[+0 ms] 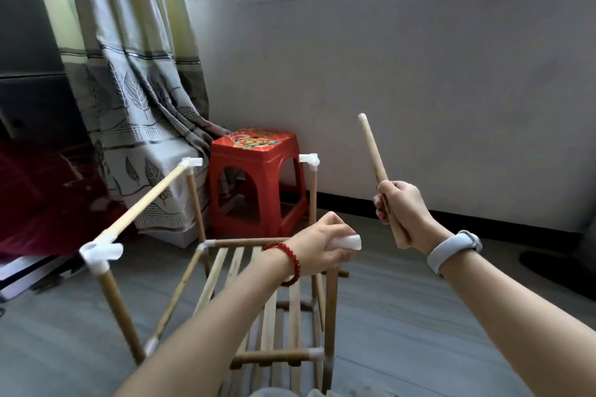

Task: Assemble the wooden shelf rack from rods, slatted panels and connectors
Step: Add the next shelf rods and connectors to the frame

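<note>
A partly built wooden rack [258, 316] stands on the floor in front of me, with slatted panels [232, 271] between upright rods. My left hand [322, 246] grips a white connector [350, 242] on top of the near right upright. My right hand [400, 206] holds a loose wooden rod [374, 151] up in the air, tilted, to the right of the rack. A top rod [145, 203] runs between two white connectors on the left, the near one [100, 255] and the far one [192, 163]. Another white connector [308, 161] caps the far right upright.
A red plastic stool [258, 177] stands behind the rack against the white wall. A patterned curtain [138, 90] hangs at the left, with dark red fabric [42, 196] beside it. Grey floor lies open to the right.
</note>
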Tool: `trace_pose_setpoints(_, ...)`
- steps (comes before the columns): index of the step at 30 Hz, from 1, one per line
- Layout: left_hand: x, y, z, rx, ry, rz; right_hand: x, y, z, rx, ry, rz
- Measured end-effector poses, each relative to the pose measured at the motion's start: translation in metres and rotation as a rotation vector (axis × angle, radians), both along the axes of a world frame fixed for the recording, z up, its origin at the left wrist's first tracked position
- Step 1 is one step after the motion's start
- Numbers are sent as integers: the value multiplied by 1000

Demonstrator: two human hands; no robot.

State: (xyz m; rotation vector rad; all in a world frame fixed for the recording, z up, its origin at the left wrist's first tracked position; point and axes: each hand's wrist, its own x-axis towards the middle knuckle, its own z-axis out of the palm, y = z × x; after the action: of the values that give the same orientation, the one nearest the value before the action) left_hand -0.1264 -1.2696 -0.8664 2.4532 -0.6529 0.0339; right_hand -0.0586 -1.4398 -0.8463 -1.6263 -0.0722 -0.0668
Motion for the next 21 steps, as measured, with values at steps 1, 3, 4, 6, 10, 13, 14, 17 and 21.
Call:
trace_pose_setpoints(1, -4, 3, 1, 156, -96, 10, -1, 0, -3, -10, 6, 4)
trace_pose_setpoints(3, -10, 8, 2, 448, -378, 29, -3, 2, -8, -26, 15, 16)
trace_pose_setpoints(4, -12, 9, 3, 496, -504, 27, -4, 3, -10, -25, 18, 22)
trace_pose_setpoints(6, -15, 8, 1, 452, -642, 5, -4, 7, -14, -10, 17, 28)
trace_pose_setpoints(10, -16, -1, -3, 344, -709, 37, -3, 13, -22, 11, 11, 12)
trace_pose_setpoints(13, -18, -4, -4, 309, -707, 103, -1, 14, -25, 83, -2, -13)
trace_pose_setpoints(14, -20, -5, -4, 307, -696, 136, -1, 14, -25, 137, 3, -32)
trace_pose_setpoints(17, -25, -9, -4, 314, -711, 243, 0, 14, -22, 297, 50, -70)
trace_pose_setpoints(21, -30, -18, -2, 405, -724, 389, -1, 16, -21, 441, 112, -74)
